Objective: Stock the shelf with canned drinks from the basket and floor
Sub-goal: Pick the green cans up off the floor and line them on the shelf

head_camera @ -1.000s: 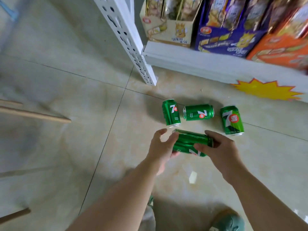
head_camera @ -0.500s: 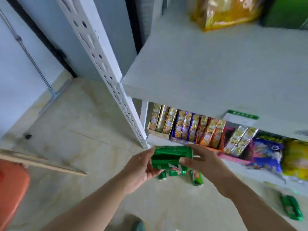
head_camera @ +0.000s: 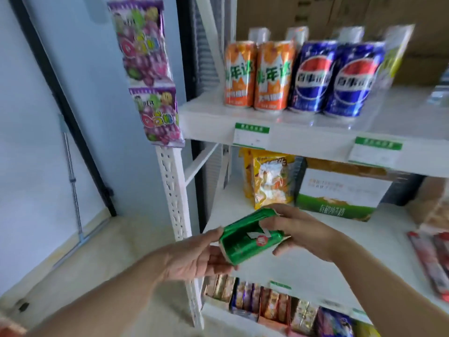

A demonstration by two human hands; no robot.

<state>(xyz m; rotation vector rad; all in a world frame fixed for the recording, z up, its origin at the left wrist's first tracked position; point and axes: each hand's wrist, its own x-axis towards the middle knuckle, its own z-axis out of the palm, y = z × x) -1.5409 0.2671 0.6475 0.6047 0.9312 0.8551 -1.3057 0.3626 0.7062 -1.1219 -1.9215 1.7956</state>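
Facing the white shelving unit (head_camera: pixel 303 139), you had the drinks shelf up top with two orange cans (head_camera: pixel 257 74) and two blue cans (head_camera: pixel 335 79) standing upright in a row, and snack bags plus a green-and-white carton (head_camera: pixel 340 195) on the shelf below. Down in front of that lower shelf sat the green can (head_camera: pixel 250 237), lying sideways and tilted, held between both hands. Your left hand (head_camera: pixel 194 259) cupped the bottom end with the fingers loosely curled, and your right hand (head_camera: pixel 306 232) wrapped the top end, thumb over the label, so both were gripping the can. My guess is it was full, so fairly heavy, stiff but dentable, and slick on the sides. I'd have taken it round the middle with one hand and stood it beside the blue cans.
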